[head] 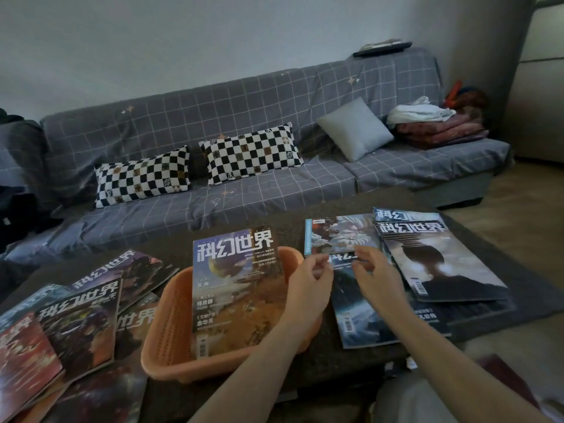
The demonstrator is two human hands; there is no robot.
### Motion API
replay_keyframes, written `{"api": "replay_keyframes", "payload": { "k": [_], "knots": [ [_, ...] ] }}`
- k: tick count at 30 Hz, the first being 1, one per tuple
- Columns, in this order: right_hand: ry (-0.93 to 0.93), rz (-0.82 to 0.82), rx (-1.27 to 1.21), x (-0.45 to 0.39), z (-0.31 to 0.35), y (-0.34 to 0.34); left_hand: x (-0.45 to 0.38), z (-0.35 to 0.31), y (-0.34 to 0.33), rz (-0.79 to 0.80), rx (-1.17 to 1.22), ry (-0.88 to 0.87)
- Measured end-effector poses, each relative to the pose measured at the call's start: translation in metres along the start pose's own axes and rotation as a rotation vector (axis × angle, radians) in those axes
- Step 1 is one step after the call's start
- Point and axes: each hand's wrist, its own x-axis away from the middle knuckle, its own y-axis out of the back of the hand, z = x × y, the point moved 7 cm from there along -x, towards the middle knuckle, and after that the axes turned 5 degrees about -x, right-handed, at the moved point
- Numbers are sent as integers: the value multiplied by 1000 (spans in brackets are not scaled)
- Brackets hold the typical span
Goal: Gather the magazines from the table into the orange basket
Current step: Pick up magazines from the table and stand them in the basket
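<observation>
An orange basket (171, 328) stands on the dark table, front centre. One magazine (235, 288) lies tilted inside it, its top sticking out over the far rim. My left hand (311, 285) hovers over the basket's right rim, fingers loosely curled, holding nothing. My right hand (378, 279) is just to its right, fingers apart, above a dark blue magazine (360, 315). A small colourful magazine (338, 233) lies beyond the hands. A stack with a silhouette cover (439, 264) sits on the right. Several magazines (82, 319) are spread on the left.
A grey checked sofa (274, 190) runs behind the table with two chequered pillows (143, 178), a grey cushion (354, 129) and folded blankets (439, 129). The table's front edge (335, 377) is close to my body. Floor shows at the right.
</observation>
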Motion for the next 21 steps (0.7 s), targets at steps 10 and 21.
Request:
{"api": "replay_keyframes", "payload": {
  "k": [10,21],
  "knots": [
    [-213,-157,76,-10,-99,104,-20,-8,-127,175,134,156],
    [-158,-265,323,-13,-133,146,-41,-13,-204,318,60,293]
  ]
}}
